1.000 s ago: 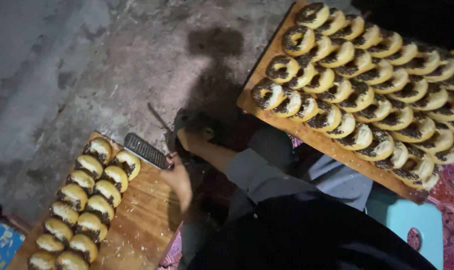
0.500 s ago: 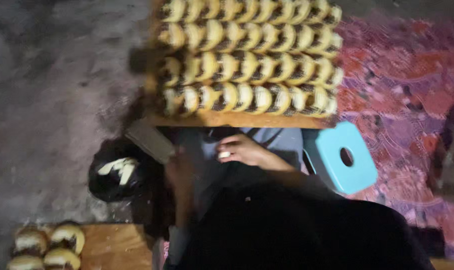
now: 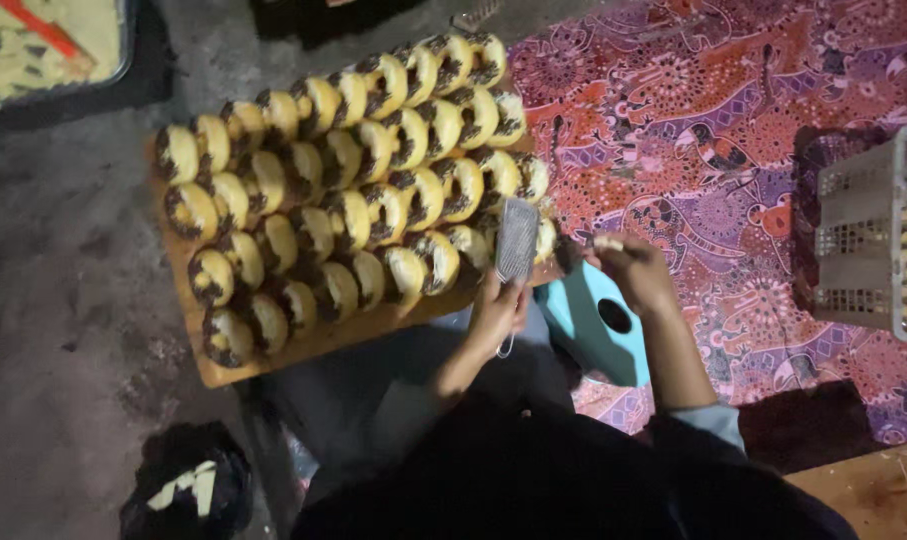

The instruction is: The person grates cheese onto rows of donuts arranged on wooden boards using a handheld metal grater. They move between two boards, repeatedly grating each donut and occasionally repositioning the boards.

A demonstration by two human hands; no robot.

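The small metal grater (image 3: 516, 238) stands upright over the near right corner of the wooden board (image 3: 303, 345), gripped by its handle in the left hand (image 3: 498, 312), whose fingers are wrapped tight around it. The right hand (image 3: 633, 268), just right of the grater, has its fingers pinched shut on a small pale lump (image 3: 607, 242), too small to tell what it is, held close to the grater's face. The board carries the filled buns (image 3: 343, 190), yellow with dark filling, packed in slanting rows that cover nearly all of it; only a strip of bare wood shows along the near edge. No pale shavings can be made out on any bun, so the grating over them looks barely begun, with most of the board left. Below the right hand sits a turquoise plastic stool (image 3: 598, 330) on a red patterned mat (image 3: 733, 140). At the far left a dark tray (image 3: 125, 55) holds a pale mixture with an orange utensil in it. At the right edge a white slotted basket (image 3: 868, 235) holds things that cannot be made out. A dark bag (image 3: 185, 490) with a pale thing inside lies on the floor at the near left.
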